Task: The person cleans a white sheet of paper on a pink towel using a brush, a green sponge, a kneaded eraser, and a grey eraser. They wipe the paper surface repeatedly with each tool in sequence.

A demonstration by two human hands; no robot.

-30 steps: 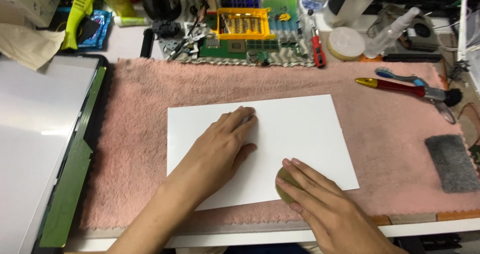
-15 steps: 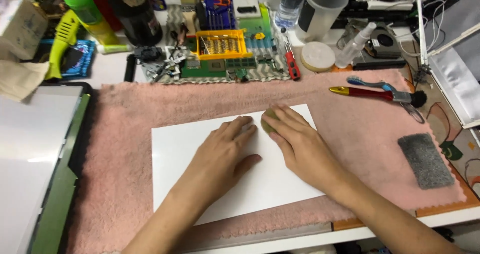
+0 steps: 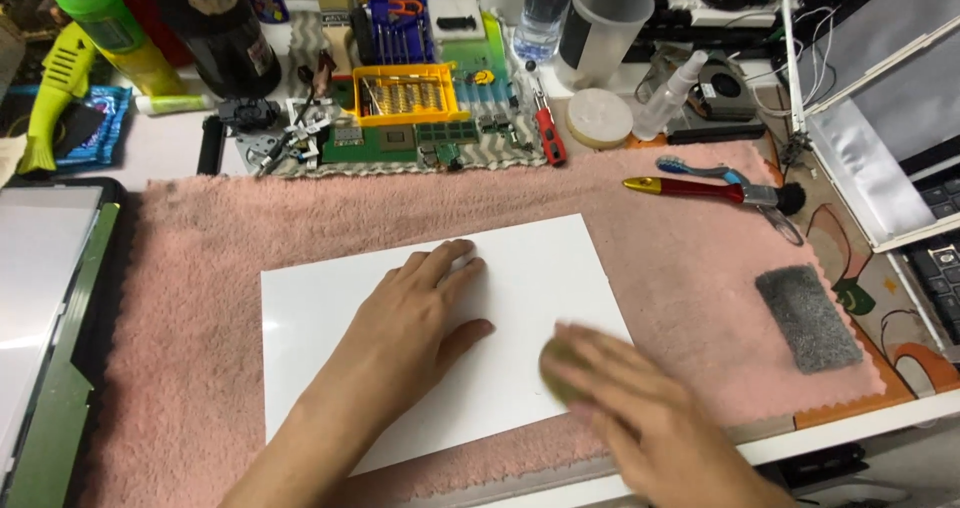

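Blur smears the right hand (image 3: 640, 418) at the near edge, so its fingers cannot be told apart; under them shows a small olive pad (image 3: 556, 368), mostly hidden. Left hand (image 3: 420, 318) lies flat, palm down, fingers slightly spread and pointing far-right, pressing a white panel (image 3: 540, 268). That panel sits on a pink towel (image 3: 680, 258) covering the desk, long axis running left to right, tilted a little. Right of it lies a grey sponge (image 3: 806, 316).

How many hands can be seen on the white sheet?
2. The left hand lies flat on the middle of the white sheet. The right hand, blurred, is at the sheet's lower right edge, over a small olive pad. No other hands show.
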